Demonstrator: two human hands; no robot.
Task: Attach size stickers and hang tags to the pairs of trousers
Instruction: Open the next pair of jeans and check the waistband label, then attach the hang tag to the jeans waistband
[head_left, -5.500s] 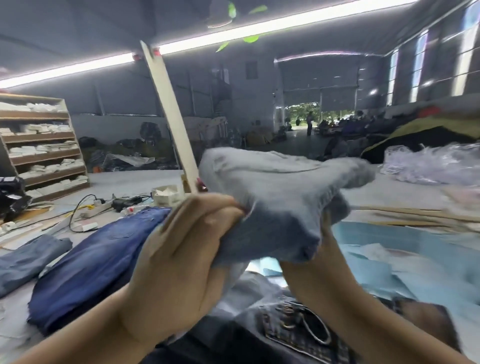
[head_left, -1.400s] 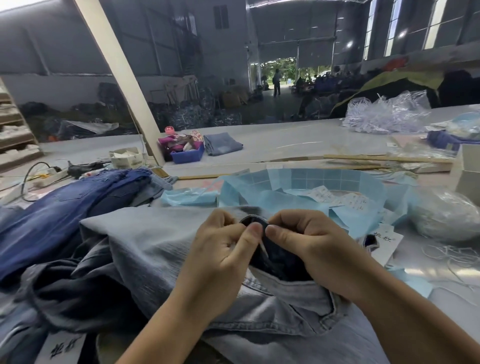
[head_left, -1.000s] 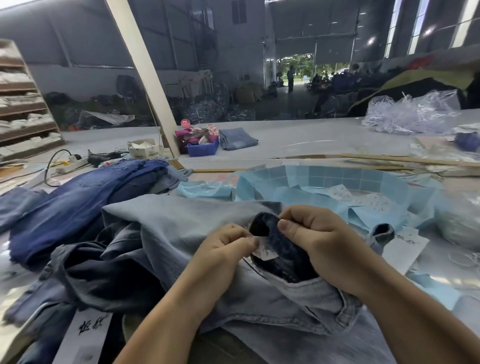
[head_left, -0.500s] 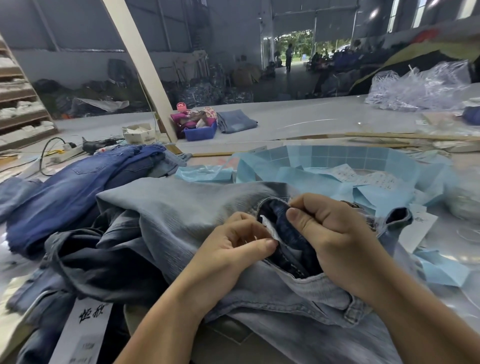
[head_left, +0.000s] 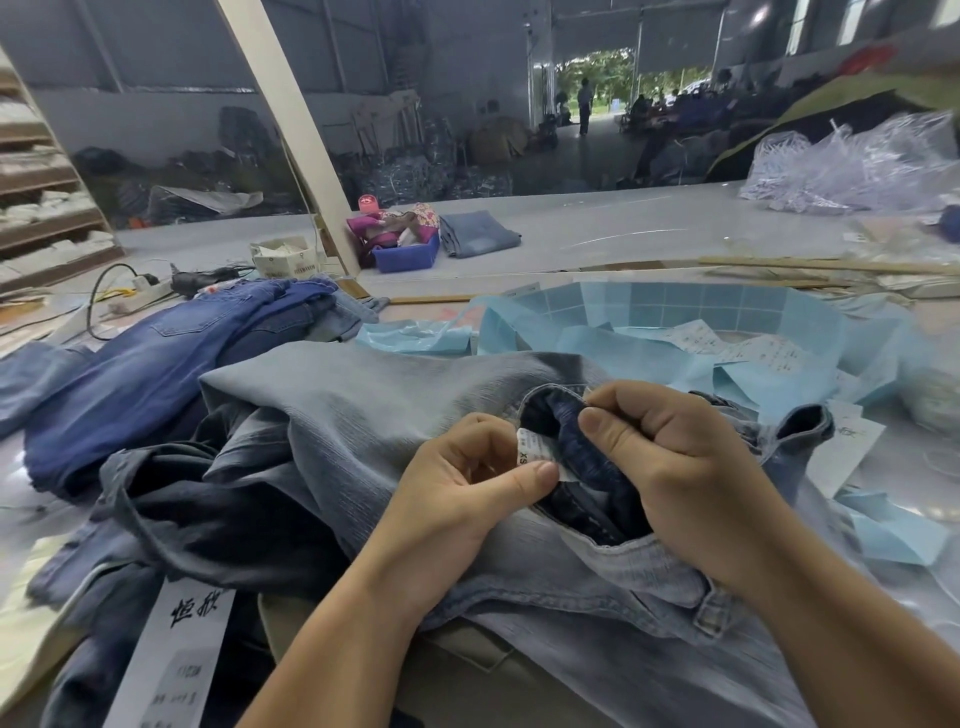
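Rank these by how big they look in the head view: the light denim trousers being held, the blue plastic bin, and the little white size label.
1. light denim trousers
2. blue plastic bin, though it sits farther off
3. white size label

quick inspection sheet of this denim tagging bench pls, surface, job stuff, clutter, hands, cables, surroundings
surface: pale table, mostly covered near the person.
job's things: light denim trousers with waistband opened; small white size label reading XS; white hang tag at lower left.
clutter: dark blue jeans, blue sticker backing sheets, blue tray, clear plastic bags.
grippers: left hand pinches the label; right hand grips the waistband.
cables: black cable and power strip at far left.
surroundings: shelving at left, slanted post, open doorway with people beyond.
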